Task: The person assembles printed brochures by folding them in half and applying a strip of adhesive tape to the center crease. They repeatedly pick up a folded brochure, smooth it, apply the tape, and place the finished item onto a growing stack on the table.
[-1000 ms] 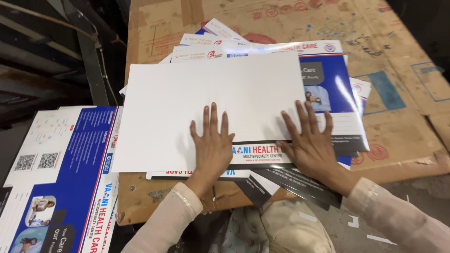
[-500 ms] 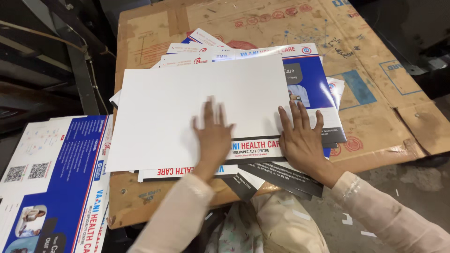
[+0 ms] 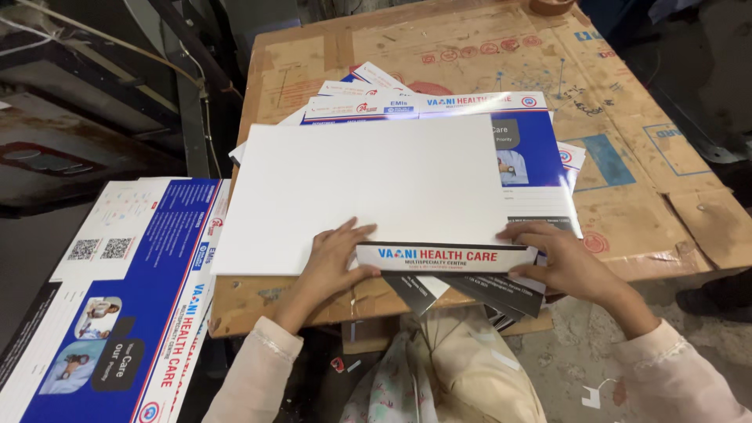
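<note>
left hand (image 3: 333, 258) flat, right hand (image 3: 565, 262) curled

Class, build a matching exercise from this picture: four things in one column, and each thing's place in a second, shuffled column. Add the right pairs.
Things
1. left hand
2. right hand
3. blank white sheet
4. blue stack

Places
A. on top of the printed sheets on the table
B. off the table, at far left
C. at the white sheet's near edge
D. at the right end of the printed strip

Pairs: 1-C, 2-D, 3-A, 4-B
</note>
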